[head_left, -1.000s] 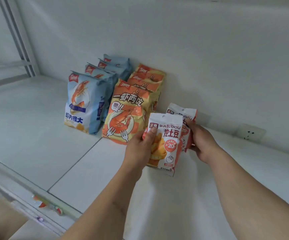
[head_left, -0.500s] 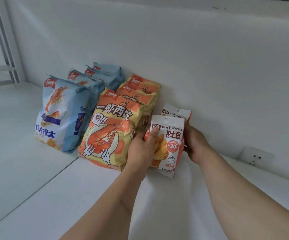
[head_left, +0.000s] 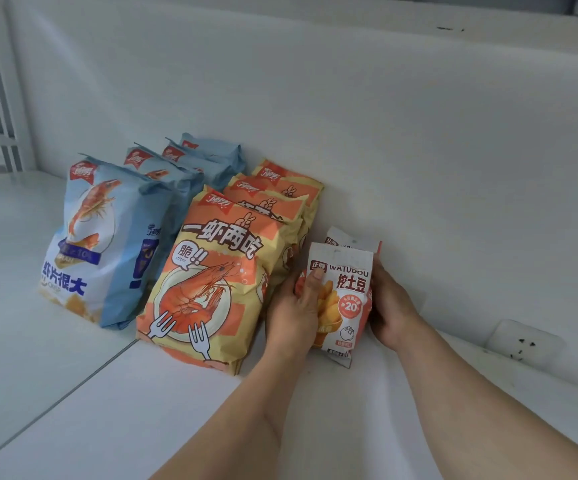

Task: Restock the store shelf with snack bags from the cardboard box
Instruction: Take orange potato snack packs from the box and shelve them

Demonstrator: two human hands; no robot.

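Two small white-and-orange potato snack bags stand upright on the white shelf point(head_left: 367, 420), one behind the other. My left hand point(head_left: 294, 306) grips the front bag point(head_left: 348, 296) from its left side, thumb on its face. My right hand point(head_left: 393, 306) holds the right side of the pair; its fingers curl behind the rear bag point(head_left: 346, 237), of which only the top shows. Both bags sit just right of a row of orange shrimp snack bags point(head_left: 211, 285). The cardboard box is out of view.
A row of blue shrimp chip bags point(head_left: 107, 244) stands left of the orange row, both rows running back to the white rear wall point(head_left: 419, 150). A wall socket point(head_left: 523, 341) sits low on the right. A seam point(head_left: 55, 407) divides the shelf panels.
Both hands carried the two small bags left and back, up against the orange row near the wall. The view shifted right, so the shelf's front edge dropped out of sight.
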